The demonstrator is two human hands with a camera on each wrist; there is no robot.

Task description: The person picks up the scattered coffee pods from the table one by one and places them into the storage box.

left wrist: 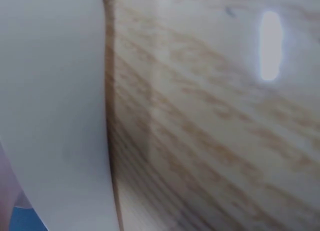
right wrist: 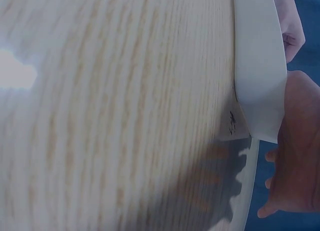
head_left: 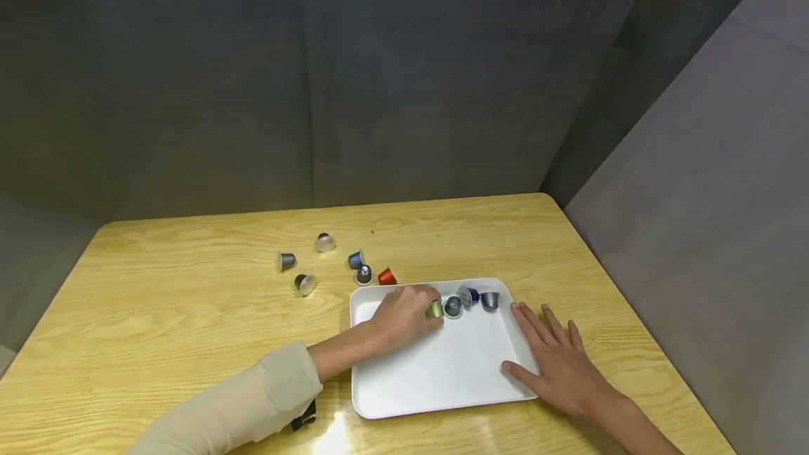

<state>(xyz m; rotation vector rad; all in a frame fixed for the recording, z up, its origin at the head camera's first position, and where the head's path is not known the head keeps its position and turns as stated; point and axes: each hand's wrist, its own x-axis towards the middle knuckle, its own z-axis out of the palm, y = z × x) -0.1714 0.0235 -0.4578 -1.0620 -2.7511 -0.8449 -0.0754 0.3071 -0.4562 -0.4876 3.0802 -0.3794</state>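
In the head view my left hand [head_left: 407,313] reaches over the white tray [head_left: 442,378] and pinches a green coffee capsule [head_left: 435,309] near the tray's back wall. Right beside that capsule, inside the tray, a dark grey capsule [head_left: 453,307], a purple capsule [head_left: 468,297] and a grey capsule [head_left: 489,301] form a row. With fingers spread, my right hand [head_left: 559,367] rests at the tray's right rim, its thumb over the edge. The right wrist view has this hand [right wrist: 300,146] against the tray's outer wall [right wrist: 260,66].
Behind the tray's back left corner lie a red capsule [head_left: 387,277], a black capsule [head_left: 363,274] and a blue capsule [head_left: 356,259]. Farther left on the wooden table [head_left: 189,300] are several more dark capsules. A dark curtain [head_left: 379,90] hangs behind the table.
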